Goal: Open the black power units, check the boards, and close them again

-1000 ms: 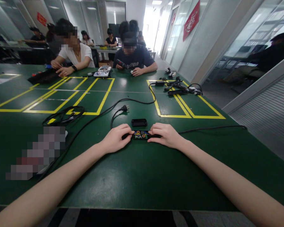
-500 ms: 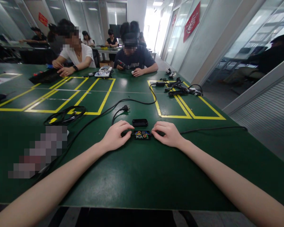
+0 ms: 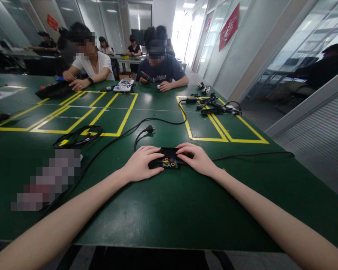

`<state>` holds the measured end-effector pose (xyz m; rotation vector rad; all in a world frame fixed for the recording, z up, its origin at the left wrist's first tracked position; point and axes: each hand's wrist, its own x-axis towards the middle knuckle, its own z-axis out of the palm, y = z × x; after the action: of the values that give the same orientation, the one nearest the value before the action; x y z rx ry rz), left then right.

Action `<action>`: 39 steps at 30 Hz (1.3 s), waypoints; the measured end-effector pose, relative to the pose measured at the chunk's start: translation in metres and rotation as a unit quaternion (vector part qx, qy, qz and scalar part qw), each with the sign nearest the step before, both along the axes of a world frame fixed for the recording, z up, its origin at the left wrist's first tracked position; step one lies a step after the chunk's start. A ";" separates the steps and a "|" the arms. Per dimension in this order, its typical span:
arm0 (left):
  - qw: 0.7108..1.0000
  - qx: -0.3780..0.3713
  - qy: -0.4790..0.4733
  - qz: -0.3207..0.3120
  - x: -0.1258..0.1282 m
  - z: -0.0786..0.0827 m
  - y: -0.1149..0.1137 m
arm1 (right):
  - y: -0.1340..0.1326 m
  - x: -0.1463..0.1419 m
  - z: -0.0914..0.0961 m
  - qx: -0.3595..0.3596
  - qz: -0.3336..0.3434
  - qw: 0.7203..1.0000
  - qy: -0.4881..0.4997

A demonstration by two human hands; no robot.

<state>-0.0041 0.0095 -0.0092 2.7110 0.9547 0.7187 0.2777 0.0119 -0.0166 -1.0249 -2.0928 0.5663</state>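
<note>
A small open black case with a colourful circuit board lies on the green table in front of me. A black cover sits tilted over its far side, held at both ends. My left hand pinches the left end, fingers on top and thumb below. My right hand grips the right end with curled fingers. A thin black cord runs from under my right hand off to the right.
A black cable with a plug curves just beyond my hands. A coiled cable lies at the left inside yellow tape lines. A heap of black adapters sits at the far right. Two people work at the table's far side.
The black cover lay alone on the table just beyond the open case. Both hands have now reached forward, taken it by its ends and brought it over the case.
</note>
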 end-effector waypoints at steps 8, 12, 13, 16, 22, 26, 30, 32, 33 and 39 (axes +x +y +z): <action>0.999 -0.009 -0.034 0.000 0.000 0.003 -0.002 | -0.002 -0.004 -0.002 -0.122 -0.005 0.980 0.157; 0.999 -0.029 -0.037 0.005 -0.001 0.005 -0.003 | -0.003 -0.005 -0.002 -0.113 -0.002 0.980 0.162; 0.999 -0.031 -0.035 0.005 -0.001 0.005 -0.003 | -0.004 -0.005 -0.002 -0.109 -0.001 0.981 0.161; 0.999 -0.034 -0.031 0.005 -0.001 0.005 -0.004 | -0.005 -0.006 -0.001 -0.109 0.002 0.983 0.147; 0.999 -0.043 -0.030 -0.002 -0.002 0.005 -0.003 | -0.007 -0.005 0.004 -0.097 0.000 0.989 0.115; 0.998 -0.053 -0.039 -0.013 -0.002 0.006 -0.003 | -0.011 -0.006 0.008 -0.073 0.011 0.991 0.110; 0.996 -0.069 -0.054 -0.016 -0.002 0.006 -0.003 | -0.014 -0.006 0.013 -0.066 0.033 0.992 0.102; 0.996 -0.073 -0.054 -0.017 -0.002 0.006 -0.003 | -0.015 -0.006 0.016 -0.073 0.049 0.991 0.098; 0.996 -0.075 -0.051 -0.019 -0.002 0.006 -0.003 | -0.015 -0.006 0.018 -0.079 0.058 0.990 0.097; 0.995 -0.076 -0.046 -0.046 -0.001 0.008 -0.003 | -0.018 -0.006 0.024 -0.093 0.077 0.989 0.084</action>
<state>-0.0052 0.0065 -0.0017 2.5475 0.8233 0.7156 0.2714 -0.0057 0.0074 -0.8872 -2.0080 0.9098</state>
